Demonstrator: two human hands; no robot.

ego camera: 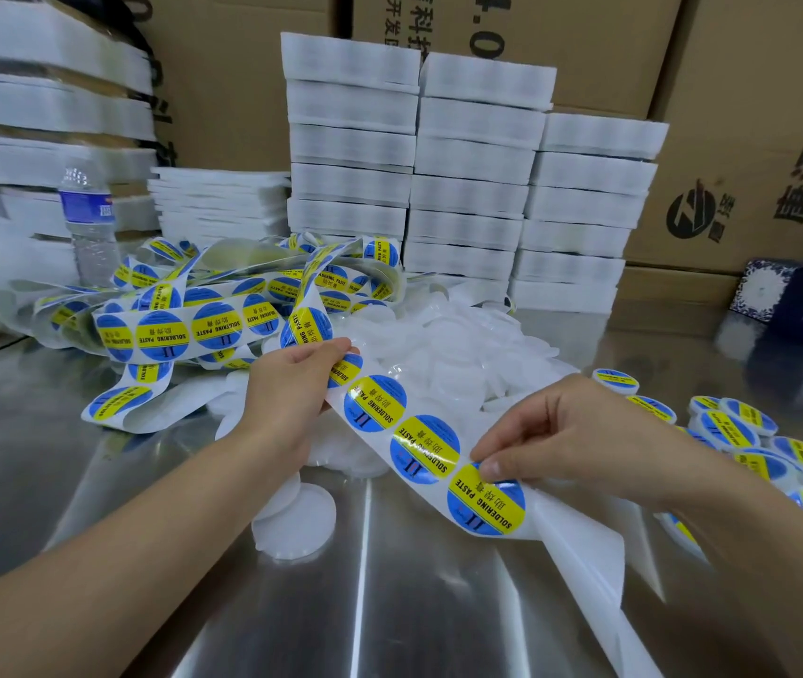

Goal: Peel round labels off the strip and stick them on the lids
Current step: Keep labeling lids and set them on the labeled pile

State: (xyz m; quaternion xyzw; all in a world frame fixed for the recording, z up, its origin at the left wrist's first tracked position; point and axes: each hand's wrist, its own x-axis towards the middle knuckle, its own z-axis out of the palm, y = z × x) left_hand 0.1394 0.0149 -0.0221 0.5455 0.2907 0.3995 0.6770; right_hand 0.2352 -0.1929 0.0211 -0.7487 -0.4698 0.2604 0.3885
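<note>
The left hand (291, 389), near centre, grips the strip (568, 545). The right hand (565, 433), at 4 o'clock, pinches the edge of the end round label (485, 504). Bare lids (463, 354) are heaped at 12 o'clock of the hands, and labelled lids (727, 428) sit at 3 o'clock on the table (389, 604).

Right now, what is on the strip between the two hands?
In the head view, two whole round labels sit on the strip between the left hand and the right hand, which pinches the edge of a third label.
</note>
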